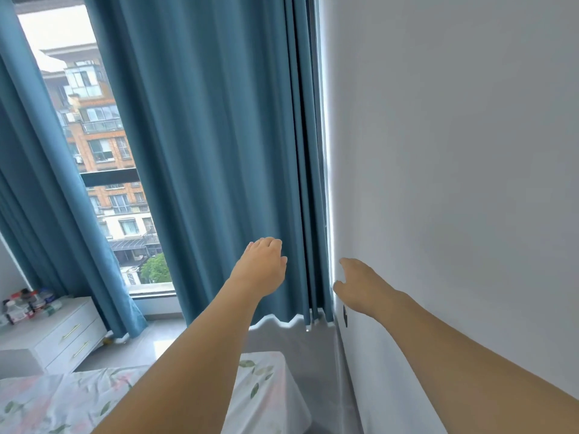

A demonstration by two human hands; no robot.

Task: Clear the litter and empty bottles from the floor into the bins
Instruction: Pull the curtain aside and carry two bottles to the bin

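Both my arms reach forward toward the blue curtain (219,151) in the corner by the white wall (454,151). My left hand (261,266) hangs in front of the curtain folds with its fingers curled downward and nothing in it. My right hand (360,285) is by the curtain's edge at the wall, fingers spread, empty. No litter, bottles or bins show in this view. A small yellowish object (107,341) lies on the floor under the left curtain hem; what it is cannot be told.
A bed with a floral sheet (62,402) fills the lower left, with a narrow floor strip (322,355) between it and the wall. A white drawer unit (62,333) with several small items on top stands at left. The window (103,151) shows between the curtains.
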